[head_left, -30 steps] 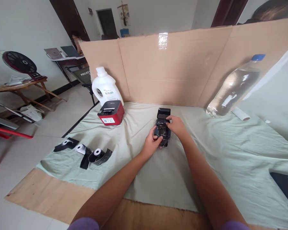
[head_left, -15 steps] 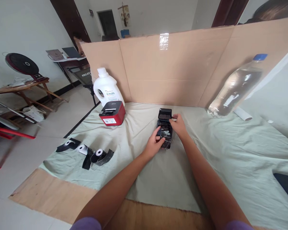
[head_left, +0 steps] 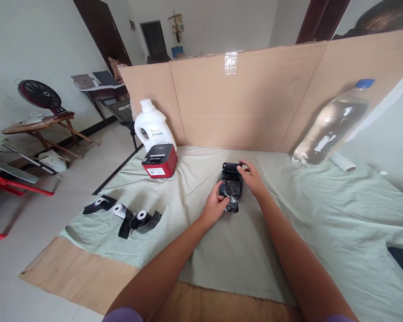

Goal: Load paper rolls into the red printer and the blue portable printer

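Observation:
A small black portable printer [head_left: 237, 190] lies on the pale green cloth in front of me, its lid [head_left: 229, 166] raised at the far end. From its near end hangs a dark, shiny printed paper strip [head_left: 234, 205]. My left hand [head_left: 215, 206] grips the printer's near left side, with the thumb at the strip. At the far right, my right hand [head_left: 252, 178] has its fingers on the lid's edge. Part of the printer's left side is hidden by my fingers.
A red and black printer [head_left: 168, 162] and a white jug [head_left: 154, 127] stand back left. Several paper rolls [head_left: 143, 216] with dark tails lie front left. A cardboard panel [head_left: 238, 107] closes off the back. A large water-filled bottle [head_left: 334, 125] leans back right beside a white tube [head_left: 343, 162].
The printer's lid has swung lower toward the body, with my right hand on it. My left hand keeps its place on the side. The whole view has shifted slightly.

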Demonstrator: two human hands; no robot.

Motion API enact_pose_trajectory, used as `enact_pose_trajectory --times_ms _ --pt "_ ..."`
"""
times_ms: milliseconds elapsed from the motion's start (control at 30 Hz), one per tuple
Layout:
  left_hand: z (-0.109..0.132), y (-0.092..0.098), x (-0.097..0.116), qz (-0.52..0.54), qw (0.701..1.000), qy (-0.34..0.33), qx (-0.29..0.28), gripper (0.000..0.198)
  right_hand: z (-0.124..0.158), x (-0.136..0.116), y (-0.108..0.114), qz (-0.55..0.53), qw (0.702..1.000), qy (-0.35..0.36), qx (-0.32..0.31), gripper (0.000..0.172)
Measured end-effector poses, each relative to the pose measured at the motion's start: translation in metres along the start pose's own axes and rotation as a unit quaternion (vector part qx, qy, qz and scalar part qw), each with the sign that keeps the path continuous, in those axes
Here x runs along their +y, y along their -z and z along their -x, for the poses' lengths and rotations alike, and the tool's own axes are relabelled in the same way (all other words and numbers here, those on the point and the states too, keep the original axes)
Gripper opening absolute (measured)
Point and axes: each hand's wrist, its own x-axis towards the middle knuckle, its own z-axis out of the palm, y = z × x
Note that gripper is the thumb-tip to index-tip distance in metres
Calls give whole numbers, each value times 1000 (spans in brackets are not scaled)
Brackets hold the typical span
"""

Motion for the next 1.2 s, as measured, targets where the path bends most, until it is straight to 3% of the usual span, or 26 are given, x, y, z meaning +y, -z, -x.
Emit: enact_pose_trajectory --times_ms 167,433,533,767,933,1200 --pt "3 0 2 -3 1000 9 0 80 4 -6 9 5 998 3 -61 35" --pt "4 1 1 -21 1000 10 4 76 5 -24 22 87 980 -5 -181 25" --pt "5 0 3 -16 1000 16 2 77 4 -26 18 93 981 -36 -165 27" --pt "6 -1 8 -21 999 28 -1 78 2 -15 8 20 976 -172 -130 54" --pt "5 0 7 -26 999 32 -1 78 3 -9 6 -9 972 -205 -116 61" --pt "6 0 7 -68 997 19 7 77 5 -6 3 -9 976 -200 -92 63"
